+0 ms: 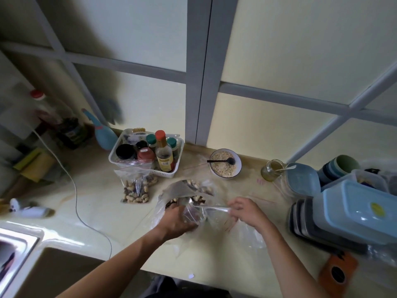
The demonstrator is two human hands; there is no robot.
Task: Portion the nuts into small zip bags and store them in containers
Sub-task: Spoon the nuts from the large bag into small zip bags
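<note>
A big clear bag of mixed nuts [193, 188] lies open on the counter in front of me. My left hand [178, 220] grips a small clear zip bag [194, 215] at the big bag's mouth. My right hand [245, 209] pinches the handle of a metal spoon [189, 202], whose bowl sits over the small bag. A filled zip bag of nuts [137, 188] lies to the left, leaning against a white basket. Blue-lidded containers [361, 207] are stacked at the right.
The white basket [113, 157] of sauce bottles stands at the back. A bowl of oats [225, 166] with a black spoon and a small jar [271, 169] stand by the wall. A white cable [75, 190] crosses the counter. A sink [15, 246] is at the left. An orange phone [337, 274] lies near the front edge.
</note>
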